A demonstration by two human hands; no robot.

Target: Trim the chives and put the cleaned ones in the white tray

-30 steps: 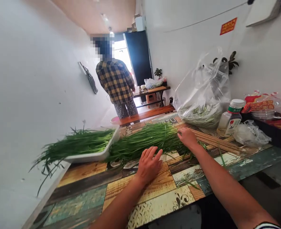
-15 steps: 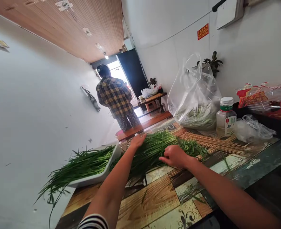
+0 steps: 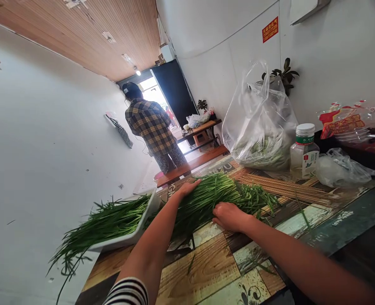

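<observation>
A pile of long green chives (image 3: 217,190) lies across the patterned table in front of me. On its far left side rests my left hand (image 3: 189,187), with its fingers stretched out over the stems. At the near edge of the pile my right hand (image 3: 229,216) is curled against the chives, its fingertips partly hidden among them. To the left stands a white tray (image 3: 143,226) with more chives (image 3: 115,220) hanging out over its end. Loose, shorter green trimmings (image 3: 259,199) lie at the right end of the pile.
Thin wooden skewers (image 3: 285,189) lie to the right, near a plastic bag of greens (image 3: 263,144), a lidded jar (image 3: 304,152) and a small clear bag (image 3: 344,169). Beyond the table, a person in a checked shirt (image 3: 152,127) stands facing away, past a bench (image 3: 193,165).
My right hand has moved down to the near edge of the chives. My left hand has shifted slightly right along the far side. The view has tilted a little.
</observation>
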